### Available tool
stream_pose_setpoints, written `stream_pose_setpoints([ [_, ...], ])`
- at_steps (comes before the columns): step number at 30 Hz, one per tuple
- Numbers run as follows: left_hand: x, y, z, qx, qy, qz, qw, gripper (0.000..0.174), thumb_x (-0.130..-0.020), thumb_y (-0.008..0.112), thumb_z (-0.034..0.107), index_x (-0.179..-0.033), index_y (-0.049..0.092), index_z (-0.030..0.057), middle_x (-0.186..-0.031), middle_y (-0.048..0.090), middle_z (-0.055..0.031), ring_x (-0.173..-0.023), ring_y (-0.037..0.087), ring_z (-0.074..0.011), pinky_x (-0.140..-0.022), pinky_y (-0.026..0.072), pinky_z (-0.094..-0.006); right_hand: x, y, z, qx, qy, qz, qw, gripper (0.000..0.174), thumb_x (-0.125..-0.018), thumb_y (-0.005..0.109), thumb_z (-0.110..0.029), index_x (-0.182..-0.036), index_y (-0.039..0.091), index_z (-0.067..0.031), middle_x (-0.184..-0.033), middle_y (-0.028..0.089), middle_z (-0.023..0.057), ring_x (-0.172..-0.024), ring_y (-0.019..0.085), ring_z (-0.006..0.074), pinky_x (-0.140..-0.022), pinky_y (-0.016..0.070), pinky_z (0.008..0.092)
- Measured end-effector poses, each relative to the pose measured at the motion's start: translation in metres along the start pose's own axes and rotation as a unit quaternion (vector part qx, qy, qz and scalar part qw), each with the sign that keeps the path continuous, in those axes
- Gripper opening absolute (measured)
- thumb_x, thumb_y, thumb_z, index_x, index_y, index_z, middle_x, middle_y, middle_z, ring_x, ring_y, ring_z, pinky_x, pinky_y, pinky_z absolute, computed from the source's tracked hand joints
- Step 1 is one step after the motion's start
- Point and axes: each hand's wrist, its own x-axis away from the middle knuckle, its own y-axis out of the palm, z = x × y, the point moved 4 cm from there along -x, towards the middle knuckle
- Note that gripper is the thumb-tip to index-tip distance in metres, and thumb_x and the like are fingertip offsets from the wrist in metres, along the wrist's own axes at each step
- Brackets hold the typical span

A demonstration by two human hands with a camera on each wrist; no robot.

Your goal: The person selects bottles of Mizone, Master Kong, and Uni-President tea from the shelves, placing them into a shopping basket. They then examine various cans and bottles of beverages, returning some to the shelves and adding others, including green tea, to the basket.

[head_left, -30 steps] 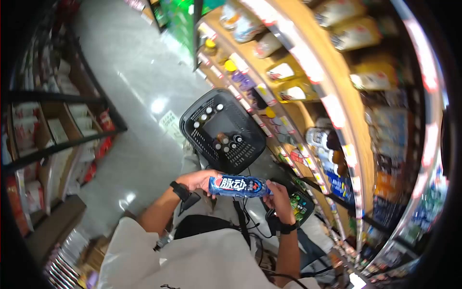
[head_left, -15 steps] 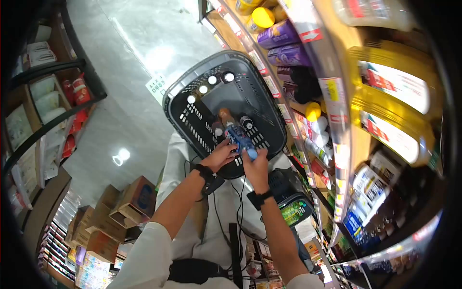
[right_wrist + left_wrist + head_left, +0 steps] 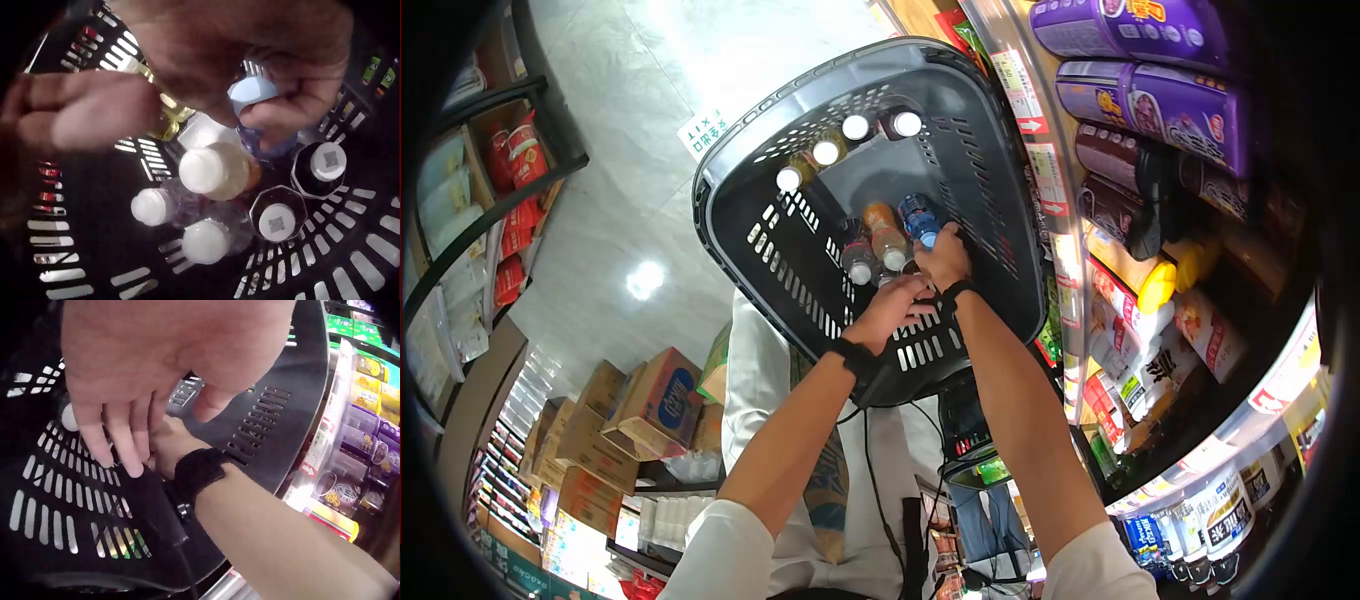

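A blue bottle (image 3: 918, 216) stands inside the black shopping basket (image 3: 765, 120), its top pinched by my right hand (image 3: 946, 258). In the right wrist view, thumb and finger of the right hand (image 3: 262, 50) are round its pale blue cap (image 3: 253, 92). My left hand (image 3: 892, 312) is over the near side of the basket, fingers extended and holding nothing visible. The left wrist view shows the left hand (image 3: 162, 356) with its fingers hanging down beside the right hand (image 3: 169, 445). An orange bottle (image 3: 885, 235) and a white-capped bottle (image 3: 857, 258) are left of the blue one.
Several white-capped bottles (image 3: 825, 152) line the basket's far side. Shelves with purple canisters (image 3: 1145, 100) run close along the right. Cardboard boxes (image 3: 650, 405) are stacked at lower left, and another shelf unit (image 3: 480, 215) is beyond the floor (image 3: 635, 200).
The blue bottle, earlier held level between both hands, has gone down into the basket. The left hand has let go of it. The basket now looks nearer and larger.
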Motion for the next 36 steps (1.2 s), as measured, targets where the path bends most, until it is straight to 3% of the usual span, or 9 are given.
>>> stream_pose_setpoints([
  [10,0.021,-0.032,0.002,-0.033,-0.016,0.015,0.999,0.046,-0.102,0.049,0.038,-0.135,0.054,0.0076,-0.13,0.063,-0.0114,-0.114,0.064,-0.0221,-0.101,0.0461,-0.035,-0.015,0.027,0.009,0.02,0.036,-0.02,0.999,0.061,-0.08,0.078,-0.03,-0.123,0.048,0.0023,-0.117,0.067,0.0255,-0.11,0.067,0.0393,-0.094,0.0528,0.0472],
  [13,0.024,-0.029,0.005,-0.058,-0.019,0.03,0.998,0.044,-0.102,0.048,0.038,-0.133,0.055,0.0077,-0.128,0.064,-0.0101,-0.114,0.065,-0.0218,-0.1,0.0462,-0.035,-0.009,0.019,0.011,0.018,0.024,-0.005,1.0,0.062,-0.081,0.077,-0.041,-0.123,0.052,-0.0022,-0.112,0.07,0.0236,-0.109,0.067,0.0403,-0.092,0.0529,0.0494],
  [16,0.045,-0.02,0.009,-0.076,-0.016,0.033,0.996,0.042,-0.102,0.048,0.038,-0.131,0.056,0.008,-0.127,0.066,-0.0092,-0.114,0.065,-0.0212,-0.099,0.0462,-0.0346,0.013,0.004,0.017,0.002,0.009,-0.002,1.0,0.059,-0.081,0.076,-0.044,-0.123,0.059,-0.007,-0.114,0.071,0.0198,-0.109,0.067,0.0389,-0.092,0.0528,0.0497],
  [19,0.075,-0.013,0.012,-0.075,-0.002,0.019,0.997,0.041,-0.103,0.049,0.038,-0.131,0.056,0.0081,-0.126,0.068,-0.0087,-0.113,0.065,-0.0202,-0.098,0.0465,-0.0341,0.058,-0.014,0.026,0.009,0.021,0.012,1.0,0.052,-0.083,0.069,-0.045,-0.116,0.062,-0.0051,-0.114,0.069,0.0222,-0.108,0.067,0.0393,-0.092,0.0524,0.0478],
  [21,0.104,-0.005,0.019,-0.088,0.004,0.01,0.996,0.042,-0.102,0.049,0.038,-0.13,0.057,0.0082,-0.126,0.068,-0.0087,-0.111,0.066,-0.0202,-0.097,0.047,-0.0338,0.101,-0.027,0.038,-0.04,-0.026,0.02,0.999,0.045,-0.083,0.068,-0.042,-0.108,0.066,-0.0047,-0.105,0.071,0.0232,-0.102,0.068,0.0393,-0.09,0.0527,0.0476],
  [25,0.181,0.021,0.035,-0.129,0.025,-0.018,0.991,0.041,-0.102,0.048,0.038,-0.13,0.056,0.0084,-0.125,0.068,-0.0089,-0.108,0.067,-0.0206,-0.094,0.0481,-0.0335,0.221,-0.049,0.072,-0.249,-0.012,0.032,0.968,0.035,-0.085,0.07,-0.035,-0.095,0.068,-0.0011,-0.087,0.071,0.0219,-0.09,0.07,0.0393,-0.081,0.0537,0.0452],
  [31,0.289,0.12,0.068,-0.138,0.047,-0.108,0.983,0.047,-0.1,0.048,0.042,-0.129,0.055,0.0059,-0.125,0.067,-0.0117,-0.112,0.065,-0.0243,-0.096,0.0469,-0.0348,0.446,-0.119,0.104,-0.34,0.021,0.12,0.932,0.038,-0.089,0.07,-0.036,-0.098,0.068,0.0007,-0.079,0.071,0.0145,-0.073,0.07,0.0255,-0.068,0.0544,0.0375],
  [35,0.364,0.201,0.08,-0.196,0.074,-0.219,0.953,0.052,-0.099,0.051,0.043,-0.133,0.053,0.0044,-0.127,0.066,-0.0134,-0.118,0.063,-0.0259,-0.1,0.0452,-0.0363,0.559,-0.145,0.133,-0.475,0.078,0.161,0.862,0.035,-0.09,0.07,-0.032,-0.101,0.067,0.0008,-0.076,0.069,0.0093,-0.063,0.067,0.0181,-0.057,0.0527,0.033],
  [36,0.38,0.218,0.079,-0.214,0.079,-0.241,0.943,0.053,-0.099,0.052,0.044,-0.133,0.053,0.0038,-0.127,0.066,-0.0139,-0.118,0.062,-0.0261,-0.101,0.045,-0.037,0.577,-0.146,0.148,-0.513,0.069,0.205,0.831,0.033,-0.09,0.071,-0.03,-0.101,0.066,0.0005,-0.075,0.068,0.008,-0.06,0.066,0.0155,-0.054,0.0516,0.0315],
])
